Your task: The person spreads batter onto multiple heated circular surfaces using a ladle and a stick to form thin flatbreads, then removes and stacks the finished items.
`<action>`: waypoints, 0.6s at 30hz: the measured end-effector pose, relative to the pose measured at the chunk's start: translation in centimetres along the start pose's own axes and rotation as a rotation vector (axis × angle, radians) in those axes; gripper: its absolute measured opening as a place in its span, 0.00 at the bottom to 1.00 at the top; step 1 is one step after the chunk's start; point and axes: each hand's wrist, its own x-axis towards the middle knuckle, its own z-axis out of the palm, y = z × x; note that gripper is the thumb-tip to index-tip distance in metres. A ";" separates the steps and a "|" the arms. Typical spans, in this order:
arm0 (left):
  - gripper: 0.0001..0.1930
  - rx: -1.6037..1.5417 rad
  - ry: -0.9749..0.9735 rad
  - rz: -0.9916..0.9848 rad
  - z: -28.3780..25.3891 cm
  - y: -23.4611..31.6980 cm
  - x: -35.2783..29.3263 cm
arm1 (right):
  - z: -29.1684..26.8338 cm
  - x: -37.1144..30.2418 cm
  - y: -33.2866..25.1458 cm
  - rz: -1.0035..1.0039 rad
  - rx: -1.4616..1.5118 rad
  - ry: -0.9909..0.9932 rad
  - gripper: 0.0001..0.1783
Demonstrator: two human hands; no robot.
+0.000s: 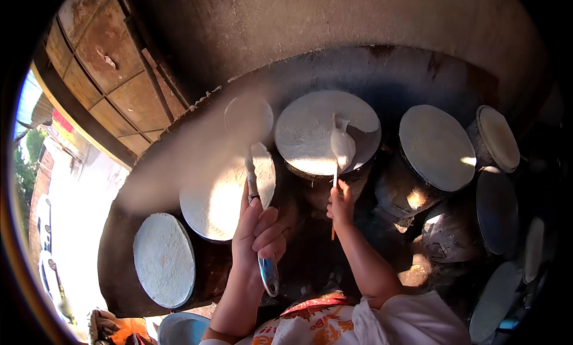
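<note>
My left hand (256,234) is closed around the handle of a ladle (251,181). The ladle's round head, hazy behind steam, is up over the left edge of the middle griddle. My right hand (341,206) grips a thin batter spreader (342,144), its end thickly coated in white batter. That coated end lies over the middle round griddle (298,127), which a white layer mostly covers; a darker patch shows at its right. Just left, partly veiled by steam, is another griddle (224,205) with a white layer.
More round griddles or lids stand in an arc: a white-coated one (164,260) at the left, a pale one (437,147) on the right, and a tilted disc (498,138) beyond it. A curved wall rises behind. A light-blue bucket (182,328) sits at lower left.
</note>
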 end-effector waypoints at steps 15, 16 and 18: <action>0.28 0.763 0.160 0.057 0.9 -4.2 4.3 | -12.0 3.1 -7.7 0.039 -0.323 -0.054 0.19; 0.28 0.784 0.151 0.048 1.3 -5.2 5.0 | -11.9 4.2 -9.0 0.037 -0.340 -0.041 0.19; 0.28 0.749 0.126 0.021 1.8 -7.6 7.3 | -12.7 6.7 -10.6 -0.018 -0.341 -0.033 0.19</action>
